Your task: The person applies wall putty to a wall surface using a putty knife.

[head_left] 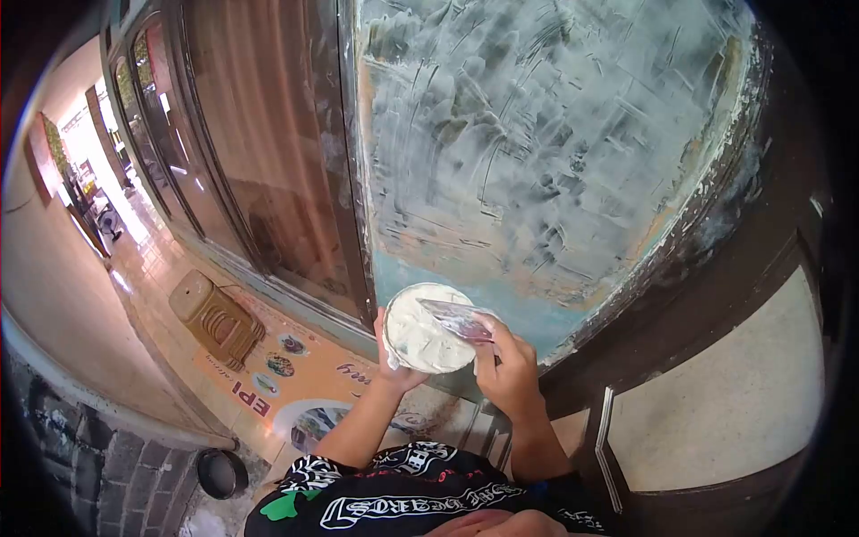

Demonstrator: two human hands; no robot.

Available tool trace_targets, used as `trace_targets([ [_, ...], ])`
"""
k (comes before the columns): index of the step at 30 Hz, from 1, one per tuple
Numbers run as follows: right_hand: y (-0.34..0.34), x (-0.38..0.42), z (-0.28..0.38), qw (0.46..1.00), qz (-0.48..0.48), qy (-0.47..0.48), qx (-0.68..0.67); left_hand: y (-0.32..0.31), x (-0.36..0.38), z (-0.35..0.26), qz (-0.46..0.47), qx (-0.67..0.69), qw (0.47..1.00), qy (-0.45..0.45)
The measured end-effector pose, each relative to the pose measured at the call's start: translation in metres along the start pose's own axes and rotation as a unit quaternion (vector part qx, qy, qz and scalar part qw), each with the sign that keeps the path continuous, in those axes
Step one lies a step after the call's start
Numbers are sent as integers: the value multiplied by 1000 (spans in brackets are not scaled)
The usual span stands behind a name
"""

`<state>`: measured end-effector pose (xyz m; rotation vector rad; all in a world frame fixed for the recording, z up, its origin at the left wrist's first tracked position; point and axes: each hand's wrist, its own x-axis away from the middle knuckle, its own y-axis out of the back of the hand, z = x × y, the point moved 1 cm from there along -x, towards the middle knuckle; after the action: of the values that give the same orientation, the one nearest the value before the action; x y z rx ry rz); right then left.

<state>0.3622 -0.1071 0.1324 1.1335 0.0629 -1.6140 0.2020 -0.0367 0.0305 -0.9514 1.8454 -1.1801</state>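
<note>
My left hand (391,369) holds a round white tub (420,336) of thick white paste from below and behind. My right hand (508,369) grips a flat plastic scraper (456,318), whose blade lies across the top of the tub in the paste. Both hands are held close in front of a large glass pane (546,134) smeared all over with white paste in swirled strokes.
A dark metal door frame (353,179) divides the smeared pane from brown-tinted glass doors (259,134) on the left. A tan plastic stool (217,318) lies on the tiled floor beside a printed banner (286,376). A dark bowl (222,472) sits low left. A grey panel (725,403) is at right.
</note>
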Motion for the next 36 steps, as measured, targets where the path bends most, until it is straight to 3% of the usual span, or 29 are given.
trace_targets([
  [2,-1,-4,15,1000,-26,12,3,-15,-1,-1,9,9,1000,7],
  [4,-5,-1,23,999,-41,8,-1,-24,-4,1,1,14,999,-41],
  [6,-12,1,29,999,-21,-47,0,-28,-7,3,-35,2,998,-59],
  [8,-23,1,28,999,-29,-37,-7,-27,-10,3,63,33,995,-74],
  [12,-35,4,33,998,5,-53,17,-11,-12,9,16,57,989,-134],
  [14,-37,7,35,996,39,-75,31,-17,-10,9,31,92,988,-117],
  [17,-39,12,36,997,56,-55,28,-20,-9,7,-71,-18,987,-146],
  [21,-39,13,44,995,78,-61,4,-7,-10,6,-93,-10,987,-134],
  [26,-27,22,54,996,84,-24,1,-9,-7,4,-57,13,992,-108],
  [28,0,24,61,985,133,-71,-83,-27,-3,1,-29,1,995,-90],
  [30,3,34,15,983,-29,-4,-181,-23,-5,-2,-24,10,996,-85],
  [32,15,24,-28,923,-117,-217,-295,-36,-2,-6,51,12,998,-33],
  [33,5,20,-52,922,-118,-220,-295,-40,-3,-6,105,3,994,-21],
  [34,-9,18,-79,886,-130,-263,-359,-38,-3,-3,105,3,994,-18],
  [35,-16,17,-95,844,-141,-301,-421,-32,-5,0,58,-14,998,-26],
  [36,-22,18,-94,844,-144,-299,-421,-29,-7,2,13,-32,999,-34],
])
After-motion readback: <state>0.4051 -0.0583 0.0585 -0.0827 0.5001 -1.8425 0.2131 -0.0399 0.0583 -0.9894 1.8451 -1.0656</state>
